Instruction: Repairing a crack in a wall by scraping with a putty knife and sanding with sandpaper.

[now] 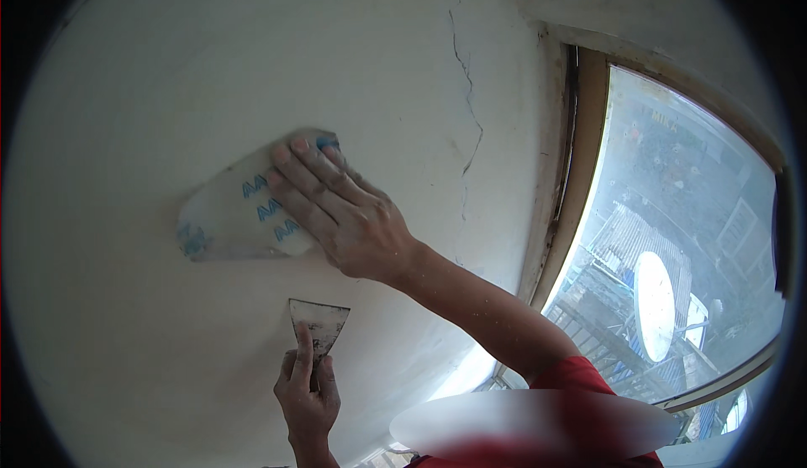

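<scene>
Sanding, by the look of it. Work the sandpaper sheet [225, 212], pinned under the right fingers [328, 166] against the wall [202, 73] and mostly stuck out to the left of and below them. Printed backing outward, so presumably grit to the wall; not visible. Best to spread pressure along the full length of the fingers, not just at the tips, to avoid gouging. Probably worth folding the sheet smaller: lots of unsupported paper left of the fingers, likely to flap or crease. Go light, with overlapping strokes; ease off near the thin crack [461, 65] up and to the right of the fingers.

Pose: right fingers nearly straight, laid flat on the upper right end of the sheet, slightly apart, pointing up and left, not clamped. Right forearm [471, 291] raised, slanting in from lower right of them, bare below a red sleeve [572, 375]. Left fingers [303, 346] below the right ones, clamped on a putty knife [326, 315], index stretched up along the blade. Blade just above the left fingers, near the sheet but apart. Blade contact with the wall: cannot tell. Better to hold the knife lower, clear of the strokes.
</scene>
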{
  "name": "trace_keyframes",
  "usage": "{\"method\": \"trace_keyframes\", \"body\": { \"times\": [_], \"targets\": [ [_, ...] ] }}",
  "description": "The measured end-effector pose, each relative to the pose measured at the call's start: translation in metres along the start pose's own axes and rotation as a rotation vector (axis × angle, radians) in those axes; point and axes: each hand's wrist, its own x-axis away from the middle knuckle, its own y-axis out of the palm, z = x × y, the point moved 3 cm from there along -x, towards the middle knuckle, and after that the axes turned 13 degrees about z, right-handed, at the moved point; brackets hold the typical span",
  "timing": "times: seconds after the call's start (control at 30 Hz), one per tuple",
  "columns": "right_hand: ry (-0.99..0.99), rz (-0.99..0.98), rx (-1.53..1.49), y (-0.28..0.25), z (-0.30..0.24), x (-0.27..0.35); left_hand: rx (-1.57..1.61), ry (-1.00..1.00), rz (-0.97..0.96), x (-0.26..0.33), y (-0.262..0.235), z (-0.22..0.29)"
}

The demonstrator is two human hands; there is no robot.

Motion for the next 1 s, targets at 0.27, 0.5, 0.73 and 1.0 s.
{"method": "trace_keyframes", "body": {
  "times": [0.27, 0.5, 0.73, 1.0],
  "targets": [
    [0.272, 0.186, 0.210, -0.066, 0.129, 0.037, -0.100, 0.058, 0.025, 0.003, -0.014, -0.003],
    [0.239, 0.124, 0.085, -0.040, 0.050, 0.087, -0.100, 0.052, 0.087, 0.004, -0.024, -0.009],
    [0.367, 0.187, 0.219, -0.059, 0.112, 0.104, -0.103, -0.023, 0.076, 0.012, -0.028, -0.011],
    [0.163, 0.096, 0.108, -0.057, 0.097, 0.075, -0.119, -0.070, 0.015, 0.007, -0.026, -0.009]
  ]
}}
